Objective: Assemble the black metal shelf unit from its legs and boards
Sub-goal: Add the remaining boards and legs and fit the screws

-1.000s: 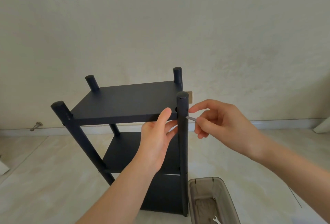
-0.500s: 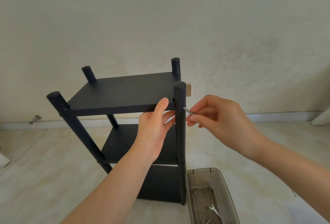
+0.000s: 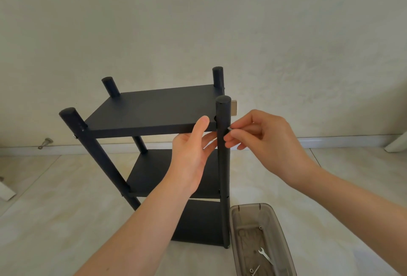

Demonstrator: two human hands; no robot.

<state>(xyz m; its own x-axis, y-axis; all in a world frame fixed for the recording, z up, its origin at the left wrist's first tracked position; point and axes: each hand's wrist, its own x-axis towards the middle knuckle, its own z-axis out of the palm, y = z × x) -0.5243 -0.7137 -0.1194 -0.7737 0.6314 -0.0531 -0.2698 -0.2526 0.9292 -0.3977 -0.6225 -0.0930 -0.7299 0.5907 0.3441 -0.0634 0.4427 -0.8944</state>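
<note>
Pale floor (image 3: 66,220) by a plain wall (image 3: 198,22) carries the upright shelf unit (image 3: 154,172); left hand (image 3: 191,154) grips the top board (image 3: 154,110) beside the front-right leg (image 3: 223,176), right hand (image 3: 264,141) pinches a silver screw (image 3: 229,128) against that leg, so, by my judgement, hold the board level and start the thread straight by finger.

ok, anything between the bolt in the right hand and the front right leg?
Nothing visible. The right hand pinches the bolt right against the front right leg. The left hand holds the top board on the leg's other side, clear of the bolt.
</note>
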